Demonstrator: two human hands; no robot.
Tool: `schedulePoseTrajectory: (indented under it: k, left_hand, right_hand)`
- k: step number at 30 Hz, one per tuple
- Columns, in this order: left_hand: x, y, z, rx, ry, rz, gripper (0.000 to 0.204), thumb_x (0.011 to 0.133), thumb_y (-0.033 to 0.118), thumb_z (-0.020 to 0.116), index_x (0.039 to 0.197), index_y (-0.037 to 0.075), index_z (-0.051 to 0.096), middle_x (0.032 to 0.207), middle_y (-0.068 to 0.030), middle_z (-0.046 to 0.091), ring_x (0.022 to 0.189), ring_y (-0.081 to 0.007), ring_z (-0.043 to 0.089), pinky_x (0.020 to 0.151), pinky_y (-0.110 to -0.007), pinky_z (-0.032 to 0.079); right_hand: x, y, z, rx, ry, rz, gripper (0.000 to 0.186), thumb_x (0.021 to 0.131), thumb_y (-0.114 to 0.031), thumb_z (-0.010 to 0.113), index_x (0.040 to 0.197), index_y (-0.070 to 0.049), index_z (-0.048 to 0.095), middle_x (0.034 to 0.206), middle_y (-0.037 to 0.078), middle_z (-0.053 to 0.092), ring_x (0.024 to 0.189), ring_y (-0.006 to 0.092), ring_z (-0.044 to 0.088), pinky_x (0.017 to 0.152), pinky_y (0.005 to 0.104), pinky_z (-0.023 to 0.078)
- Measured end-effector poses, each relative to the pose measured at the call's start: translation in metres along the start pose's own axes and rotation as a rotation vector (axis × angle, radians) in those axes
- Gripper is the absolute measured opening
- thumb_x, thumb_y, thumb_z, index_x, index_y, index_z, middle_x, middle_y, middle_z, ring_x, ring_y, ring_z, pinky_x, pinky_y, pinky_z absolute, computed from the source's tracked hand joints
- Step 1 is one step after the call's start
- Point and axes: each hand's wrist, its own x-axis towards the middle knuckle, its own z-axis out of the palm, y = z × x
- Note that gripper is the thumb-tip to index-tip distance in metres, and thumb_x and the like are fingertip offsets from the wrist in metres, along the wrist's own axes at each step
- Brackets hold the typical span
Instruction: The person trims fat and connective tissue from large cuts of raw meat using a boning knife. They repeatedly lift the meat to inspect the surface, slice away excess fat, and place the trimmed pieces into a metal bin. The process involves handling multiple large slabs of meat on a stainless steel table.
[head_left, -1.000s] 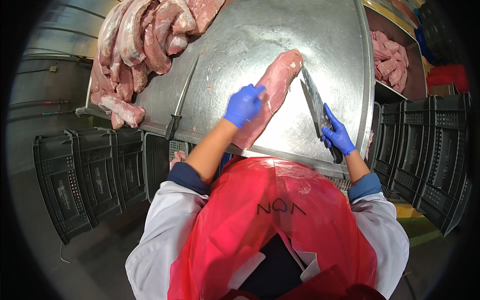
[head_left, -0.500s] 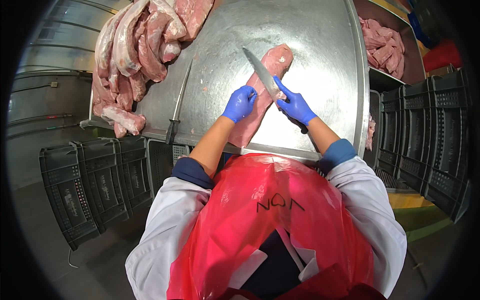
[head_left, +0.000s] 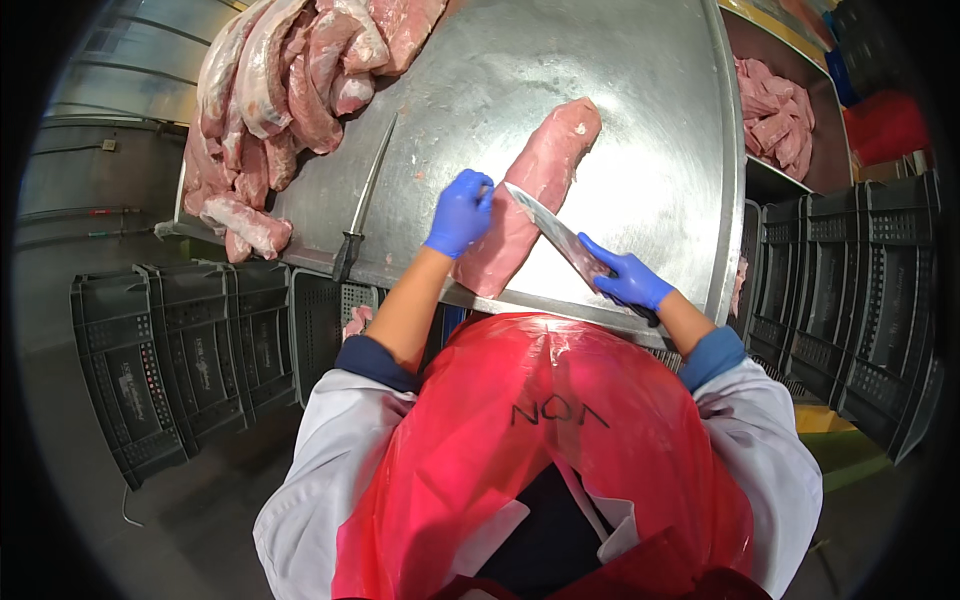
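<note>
The left hand point(head_left: 459, 216) and the right hand point(head_left: 630, 279) wear thin blue gloves point(head_left: 453, 232) — smooth ones that fit snug. A big red apron point(head_left: 545, 370) covers the front, shiny and crinkly like a plastic bag. It has black marks point(head_left: 559, 408) on it (the middle one looks like a heart). Under it is a white coat point(head_left: 762, 450) with loose sleeves point(head_left: 335, 440), and blue cuffs point(head_left: 714, 360) at their ends — the left cuff point(head_left: 374, 364) looks darker. White flaps point(head_left: 619, 529) show beside some dark cloth point(head_left: 541, 530), low down.
</note>
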Motion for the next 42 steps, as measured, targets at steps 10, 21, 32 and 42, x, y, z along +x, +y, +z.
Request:
schedulePoseTrajectory:
  k: [10,21,32,42]
  left_hand:
    - [-0.214,-0.197,-0.230,0.201,0.389,-0.544,0.014,0.095,0.014,0.068,0.105,0.005,0.071,0.089,-0.0059,0.070,0.076,-0.0169,0.066,0.070,-0.030,0.053]
    - [-0.107,-0.076,-0.109,0.663,0.107,-0.155,0.041,0.079,0.033,0.076,0.105,0.001,0.072,0.105,-0.0220,0.072,0.098,-0.0408,0.068,0.090,-0.049,0.052]
    - [-0.026,-0.019,0.022,0.428,-0.472,-0.433,0.072,0.076,0.019,0.067,0.138,0.000,0.037,0.119,-0.0228,0.049,0.109,-0.0419,0.053,0.090,-0.055,0.048]
    - [0.020,-0.155,-0.037,-1.058,-0.253,-0.730,0.090,0.080,0.043,0.078,0.149,0.001,0.037,0.140,-0.0172,0.052,0.126,-0.0309,0.054,0.106,-0.043,0.046]
  right_hand:
    - [-0.069,0.033,-0.022,0.310,0.469,-0.098,0.078,0.093,-0.004,0.057,0.161,-0.026,0.025,0.081,0.007,0.068,0.061,0.0105,0.061,0.060,0.0268,0.053]
    - [0.096,-0.077,-0.014,-0.249,0.553,-0.248,0.069,0.096,-0.016,0.050,0.159,-0.031,0.024,0.104,0.028,0.068,0.089,0.0424,0.070,0.083,0.0466,0.054]
    - [0.043,-0.053,0.044,-0.543,0.339,0.051,0.083,0.092,-0.008,0.049,0.161,-0.026,0.007,0.084,0.033,0.065,0.074,0.0507,0.063,0.071,0.0581,0.049]
    - [-0.056,-0.011,0.060,-0.258,0.349,-0.071,0.077,0.094,-0.011,0.056,0.161,-0.022,0.020,0.091,0.026,0.070,0.066,0.0362,0.064,0.069,0.0419,0.052]
